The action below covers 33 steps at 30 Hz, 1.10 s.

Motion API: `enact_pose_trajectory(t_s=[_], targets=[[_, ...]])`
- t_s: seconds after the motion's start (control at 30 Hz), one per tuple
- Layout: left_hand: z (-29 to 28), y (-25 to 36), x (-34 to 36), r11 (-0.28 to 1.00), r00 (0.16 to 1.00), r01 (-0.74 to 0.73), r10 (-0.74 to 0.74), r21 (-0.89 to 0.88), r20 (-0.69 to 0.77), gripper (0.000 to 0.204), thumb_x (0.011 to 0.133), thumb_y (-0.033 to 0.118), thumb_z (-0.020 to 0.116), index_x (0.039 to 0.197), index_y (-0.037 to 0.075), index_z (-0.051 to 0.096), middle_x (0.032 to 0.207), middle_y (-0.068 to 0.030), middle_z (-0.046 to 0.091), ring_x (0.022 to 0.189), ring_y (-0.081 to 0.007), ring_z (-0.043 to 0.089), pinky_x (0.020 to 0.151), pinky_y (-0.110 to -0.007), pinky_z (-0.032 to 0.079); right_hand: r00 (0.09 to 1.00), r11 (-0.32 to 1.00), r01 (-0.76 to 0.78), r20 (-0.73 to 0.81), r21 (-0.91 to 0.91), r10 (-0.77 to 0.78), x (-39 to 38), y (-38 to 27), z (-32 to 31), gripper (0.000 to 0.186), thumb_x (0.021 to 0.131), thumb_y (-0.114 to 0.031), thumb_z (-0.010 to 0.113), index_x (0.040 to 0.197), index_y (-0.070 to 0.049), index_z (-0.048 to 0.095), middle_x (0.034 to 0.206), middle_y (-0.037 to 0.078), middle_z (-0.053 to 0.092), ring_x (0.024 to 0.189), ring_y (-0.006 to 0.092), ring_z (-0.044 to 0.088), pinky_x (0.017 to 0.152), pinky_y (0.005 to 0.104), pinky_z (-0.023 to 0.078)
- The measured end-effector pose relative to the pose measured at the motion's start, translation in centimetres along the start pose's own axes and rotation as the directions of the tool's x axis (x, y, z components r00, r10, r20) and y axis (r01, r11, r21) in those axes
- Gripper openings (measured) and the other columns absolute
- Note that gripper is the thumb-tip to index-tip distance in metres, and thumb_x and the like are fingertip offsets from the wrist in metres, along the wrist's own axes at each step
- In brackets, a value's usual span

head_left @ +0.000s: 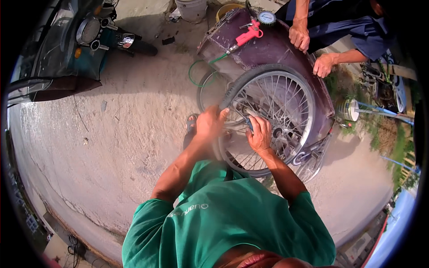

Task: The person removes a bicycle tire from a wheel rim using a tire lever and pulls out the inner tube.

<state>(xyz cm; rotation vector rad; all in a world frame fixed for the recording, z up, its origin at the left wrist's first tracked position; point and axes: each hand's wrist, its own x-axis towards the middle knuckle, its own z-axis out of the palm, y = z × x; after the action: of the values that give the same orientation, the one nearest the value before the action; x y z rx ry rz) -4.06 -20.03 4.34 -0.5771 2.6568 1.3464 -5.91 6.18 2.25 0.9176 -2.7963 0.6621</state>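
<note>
A large spoked wheel (pixel 307 91) with a dark tire (pixel 261 70) stands tilted in front of me, beside a dark purple metal body. My left hand (pixel 210 125) grips the tire at its left side, thumb up along it, slightly blurred. In my right hand (pixel 260 135), held over the spokes, is a small blue-handled tool (pixel 249 125); its working end is hard to make out. Behind the left side of this wheel, part of a second spoked wheel (pixel 202 91) shows.
On the purple metal body (pixel 272 47) lies a red air inflator gun (pixel 250 33) with a round gauge (pixel 267 18) and a green hose (pixel 191 73). Another person's hands (pixel 324 64) rest at its far right edge. A motorcycle (pixel 129 42) stands far left; a bucket (pixel 348 110) is at right.
</note>
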Motion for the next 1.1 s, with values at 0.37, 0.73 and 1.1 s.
enact_pose_trajectory(t_s=[0.37, 0.73, 1.1], targets=[[2.1, 8.9, 12.4, 0.961, 0.963, -0.185, 0.136, 0.204, 0.235, 0.054, 0.093, 0.032, 0.081, 0.130, -0.003, 0.062, 0.114, -0.0316, 0.075, 0.108, -0.0514, 0.073, 0.093, -0.059, 0.057, 0.988, 0.999, 0.034, -0.152, 0.012, -0.032, -0.8, 1.0, 1.1, 0.056, 0.088, -0.023, 0.075, 0.142, -0.014, 0.066, 0.133, 0.007, 0.065, 0.124, 0.0313, 0.061, 0.100, 0.0497, 0.048], [0.7, 10.9, 10.1, 0.864, 0.939, -0.289, 0.172, 0.413, 0.297, 0.063, 0.092, 0.022, 0.076, 0.143, -0.004, 0.051, 0.115, -0.0327, 0.073, 0.111, -0.0527, 0.072, 0.097, -0.057, 0.058, 0.985, 0.999, 0.042, -0.166, 0.022, -0.038, -1.6, 1.5, 0.8, 0.055, 0.085, -0.022, 0.074, 0.139, -0.014, 0.069, 0.128, 0.005, 0.067, 0.120, 0.0308, 0.064, 0.097, 0.0472, 0.051], [0.2, 0.3, -5.2, 0.950, 0.951, 0.268, -0.235, -0.158, 0.203, 0.046, 0.112, 0.036, 0.056, 0.136, -0.002, 0.065, 0.113, -0.0164, 0.075, 0.101, -0.0220, 0.073, 0.083, -0.039, 0.060, 0.990, 0.989, -0.007, -0.142, 0.150, 0.028, -2.3, 1.9, 2.1, 0.052, 0.089, -0.024, 0.077, 0.140, -0.013, 0.069, 0.134, 0.006, 0.065, 0.126, 0.0305, 0.060, 0.106, 0.0480, 0.049]])
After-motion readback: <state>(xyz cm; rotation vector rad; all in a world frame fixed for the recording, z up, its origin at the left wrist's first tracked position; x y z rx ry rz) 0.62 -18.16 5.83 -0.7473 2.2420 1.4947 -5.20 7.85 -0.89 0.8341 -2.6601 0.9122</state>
